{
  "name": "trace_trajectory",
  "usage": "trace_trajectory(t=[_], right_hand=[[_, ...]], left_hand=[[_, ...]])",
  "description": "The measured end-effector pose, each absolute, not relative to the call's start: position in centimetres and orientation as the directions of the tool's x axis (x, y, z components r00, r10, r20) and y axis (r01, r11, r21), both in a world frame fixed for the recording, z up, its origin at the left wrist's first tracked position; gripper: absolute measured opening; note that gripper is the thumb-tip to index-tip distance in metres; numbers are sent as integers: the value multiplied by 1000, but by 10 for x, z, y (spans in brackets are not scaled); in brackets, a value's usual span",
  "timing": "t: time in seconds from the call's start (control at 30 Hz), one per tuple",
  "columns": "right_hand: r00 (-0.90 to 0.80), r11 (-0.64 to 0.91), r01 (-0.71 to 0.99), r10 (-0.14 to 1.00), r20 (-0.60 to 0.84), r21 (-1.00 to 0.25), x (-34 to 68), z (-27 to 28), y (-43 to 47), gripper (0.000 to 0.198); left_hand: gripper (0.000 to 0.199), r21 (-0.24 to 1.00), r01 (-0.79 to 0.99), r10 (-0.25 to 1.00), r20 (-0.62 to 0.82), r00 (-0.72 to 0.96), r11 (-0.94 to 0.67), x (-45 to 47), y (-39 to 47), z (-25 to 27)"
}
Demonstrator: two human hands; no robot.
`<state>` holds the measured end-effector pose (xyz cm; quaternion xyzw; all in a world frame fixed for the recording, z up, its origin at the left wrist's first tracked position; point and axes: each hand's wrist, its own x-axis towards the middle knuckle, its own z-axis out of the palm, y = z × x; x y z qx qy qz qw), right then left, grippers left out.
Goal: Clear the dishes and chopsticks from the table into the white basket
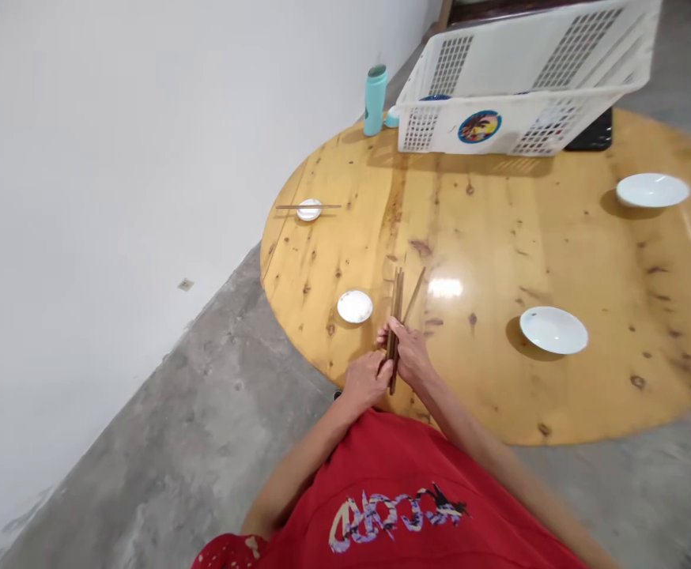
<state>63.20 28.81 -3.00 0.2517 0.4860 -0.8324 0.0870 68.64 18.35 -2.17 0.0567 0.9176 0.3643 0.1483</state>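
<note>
Right hand (412,350) closed around a bundle of chopsticks (398,294) above the table (476,245), near its edge — one stick splayed rightward. Left hand (368,379) curled at the lower ends, seemingly gripping them (fingertips partly hidden). White saucer (355,307) just left.

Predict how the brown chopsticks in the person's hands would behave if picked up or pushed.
The brown chopsticks look thin and straight, so each is probably stiff and light. One splays away from the rest and no band is visible, so the bunch would likely fan apart if the right hand loosened.
</note>
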Motion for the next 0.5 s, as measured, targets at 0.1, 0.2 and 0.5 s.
trace_trajectory(t=[0.1,0.2,0.5], right_hand=[[-861,-543,390,73,-504,-744,635,-31,292,54],[-874,-569,347,92,-477,-746,633,-25,296,52],[-917,-646,301,7,-400,-701,642,8,297,50]], left_hand=[[20,680,-48,199,-280,-939,732,689,183,-23],[30,738,-97,174,-282,-944,667,688,181,-22],[22,831,-247,315,-439,-841,499,683,189,-36]])
